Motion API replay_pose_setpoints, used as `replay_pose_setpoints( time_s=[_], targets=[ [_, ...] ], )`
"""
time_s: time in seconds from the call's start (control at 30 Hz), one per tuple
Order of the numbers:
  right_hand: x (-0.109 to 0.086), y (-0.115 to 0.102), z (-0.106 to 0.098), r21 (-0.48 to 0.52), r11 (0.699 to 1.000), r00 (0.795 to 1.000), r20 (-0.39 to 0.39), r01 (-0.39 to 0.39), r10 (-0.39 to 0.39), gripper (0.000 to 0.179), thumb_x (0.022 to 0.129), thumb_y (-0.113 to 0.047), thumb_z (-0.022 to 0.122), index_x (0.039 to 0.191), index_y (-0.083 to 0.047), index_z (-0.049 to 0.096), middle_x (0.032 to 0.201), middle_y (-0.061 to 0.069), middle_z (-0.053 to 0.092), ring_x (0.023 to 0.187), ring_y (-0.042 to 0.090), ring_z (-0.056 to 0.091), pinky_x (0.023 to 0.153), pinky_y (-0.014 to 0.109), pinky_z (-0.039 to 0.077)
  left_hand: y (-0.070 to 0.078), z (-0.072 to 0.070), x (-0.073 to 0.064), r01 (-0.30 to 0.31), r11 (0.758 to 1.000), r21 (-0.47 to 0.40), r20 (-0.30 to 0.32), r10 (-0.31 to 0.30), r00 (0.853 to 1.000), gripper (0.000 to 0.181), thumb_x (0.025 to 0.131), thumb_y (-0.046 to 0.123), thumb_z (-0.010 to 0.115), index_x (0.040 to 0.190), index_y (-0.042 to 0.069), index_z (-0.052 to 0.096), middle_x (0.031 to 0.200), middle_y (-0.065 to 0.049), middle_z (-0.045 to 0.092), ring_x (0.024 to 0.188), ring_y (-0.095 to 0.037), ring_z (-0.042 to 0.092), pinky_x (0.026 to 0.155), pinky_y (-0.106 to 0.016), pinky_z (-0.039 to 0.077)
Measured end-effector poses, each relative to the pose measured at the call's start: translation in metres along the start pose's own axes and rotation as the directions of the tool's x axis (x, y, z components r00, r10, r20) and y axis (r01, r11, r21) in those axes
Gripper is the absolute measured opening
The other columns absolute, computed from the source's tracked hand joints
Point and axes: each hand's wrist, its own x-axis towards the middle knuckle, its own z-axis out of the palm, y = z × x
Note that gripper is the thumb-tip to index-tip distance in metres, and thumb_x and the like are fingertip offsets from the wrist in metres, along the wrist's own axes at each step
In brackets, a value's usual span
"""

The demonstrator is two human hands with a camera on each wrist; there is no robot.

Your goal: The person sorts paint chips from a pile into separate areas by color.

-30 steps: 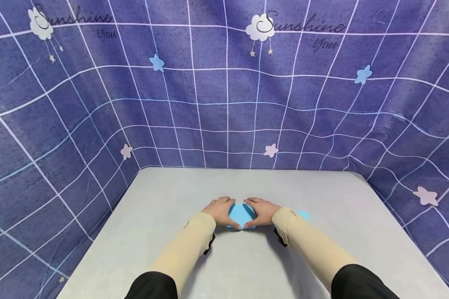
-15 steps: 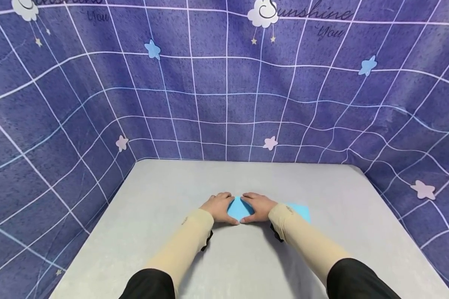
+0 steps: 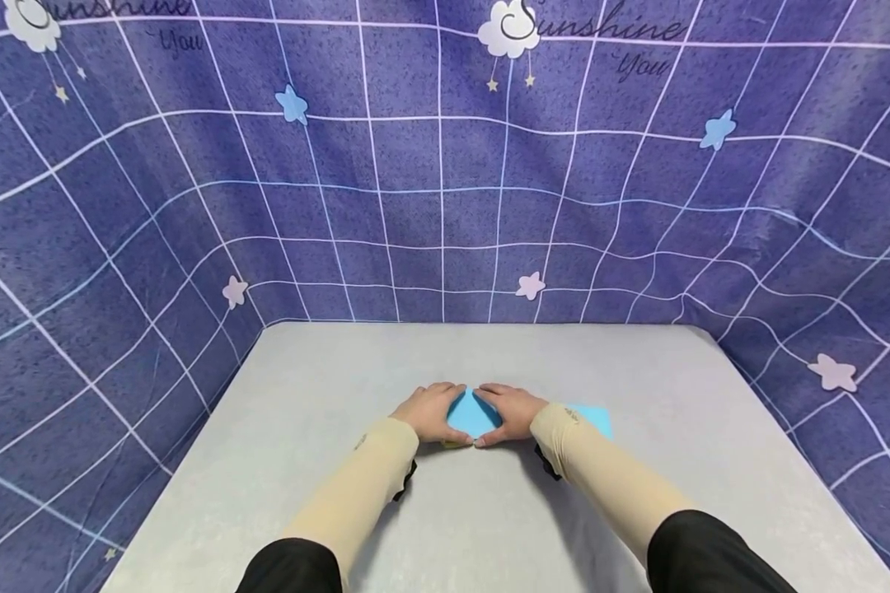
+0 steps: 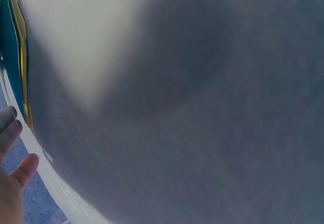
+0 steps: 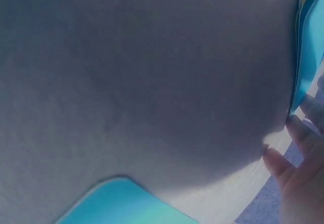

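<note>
Blue on top, yellow peeking from the side, and firmly in hand: gripping a layered stack of thin sheets point(image 3: 473, 413) from both flanks, with left hand point(image 3: 428, 412) and right hand point(image 3: 515, 412) in mirror image, fingers curved to the far edge, thumbs nearly meeting at the near one. Opened just wide enough to span the stack, holding nothing else. Keeping it mid-table point(image 3: 304, 379), resting or slightly lifted, impossible to tell! Looks gathered already, but not quite flush, to judge by slim gaps between layers in the left wrist view. Left to do, probably: closing those gaps, then letting go. Off to the right, spotting a separate blue sheet point(image 3: 593, 420), round-cornered, partly hidden by the right sleeve point(image 3: 608, 473), untouched. No telling from here whether to count that as finished or waiting.
</note>
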Motion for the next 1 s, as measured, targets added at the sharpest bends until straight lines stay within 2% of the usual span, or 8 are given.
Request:
replay_pose_setpoints(
  time_s=[0.13, 0.33, 0.5, 0.67, 0.87, 1.0],
  targets=[
    [-0.001, 0.004, 0.0, 0.019, 1.0, 1.0, -0.009, 0.002, -0.002, 0.1, 0.087, -0.06, 0.077, 0.161, -0.006, 0.035, 0.161, 0.018, 0.037, 0.142, 0.037, 0.044, 0.113, 0.051, 0.04, 0.001, -0.002, 0.002, -0.031, 0.999, -0.031, -0.023, 0.03, 0.999, 0.1, 0.081, 0.062, 0.081, 0.156, 0.007, 0.045, 0.152, -0.014, 0.05, 0.141, -0.03, 0.046, 0.113, -0.05, 0.038],
    [0.0, 0.011, -0.01, 0.064, 0.998, 1.0, -0.031, 0.001, 0.001, 0.1, 0.087, -0.059, 0.077, 0.162, -0.009, 0.035, 0.164, 0.017, 0.034, 0.143, 0.038, 0.043, 0.113, 0.052, 0.04, -0.003, -0.009, 0.008, -0.054, 0.997, -0.057, -0.022, 0.053, 0.998, 0.097, 0.083, 0.063, 0.078, 0.156, 0.008, 0.045, 0.153, -0.012, 0.05, 0.142, -0.03, 0.045, 0.114, -0.048, 0.038],
    [-0.003, 0.015, -0.021, 0.134, 0.991, 0.998, -0.055, 0.013, -0.006, 0.103, 0.084, -0.055, 0.082, 0.161, -0.006, 0.035, 0.163, 0.021, 0.034, 0.144, 0.04, 0.041, 0.113, 0.053, 0.039, -0.006, -0.02, 0.012, -0.049, 0.992, -0.118, -0.049, 0.043, 0.998, 0.1, 0.081, 0.064, 0.079, 0.156, 0.007, 0.045, 0.154, -0.013, 0.049, 0.143, -0.033, 0.044, 0.115, -0.049, 0.038],
    [-0.012, 0.024, -0.03, 0.132, 0.991, 0.999, -0.042, 0.003, 0.002, 0.105, 0.086, -0.058, 0.078, 0.162, -0.004, 0.031, 0.164, 0.021, 0.031, 0.146, 0.036, 0.038, 0.116, 0.048, 0.037, 0.001, -0.027, 0.019, -0.048, 0.993, -0.108, -0.051, 0.043, 0.998, 0.102, 0.081, 0.068, 0.076, 0.158, 0.009, 0.043, 0.156, -0.013, 0.048, 0.143, -0.032, 0.043, 0.117, -0.049, 0.036],
    [-0.027, 0.029, -0.046, 0.165, 0.986, 0.997, -0.07, -0.02, 0.032, 0.106, 0.085, -0.056, 0.08, 0.161, 0.0, 0.031, 0.162, 0.024, 0.033, 0.146, 0.039, 0.038, 0.116, 0.051, 0.036, 0.015, -0.035, 0.026, -0.049, 0.991, -0.123, -0.078, 0.04, 0.996, 0.102, 0.081, 0.068, 0.077, 0.158, 0.011, 0.043, 0.156, -0.011, 0.048, 0.145, -0.031, 0.042, 0.119, -0.049, 0.032],
    [-0.042, 0.038, -0.051, 0.163, 0.986, 0.996, -0.076, -0.043, 0.056, 0.108, 0.084, -0.056, 0.082, 0.16, 0.002, 0.031, 0.161, 0.024, 0.036, 0.146, 0.039, 0.038, 0.118, 0.051, 0.034, 0.028, -0.034, 0.033, -0.103, 0.987, -0.125, -0.08, 0.094, 0.992, 0.101, 0.081, 0.069, 0.076, 0.157, 0.011, 0.045, 0.155, -0.01, 0.049, 0.144, -0.03, 0.043, 0.119, -0.05, 0.032]
  ],
)
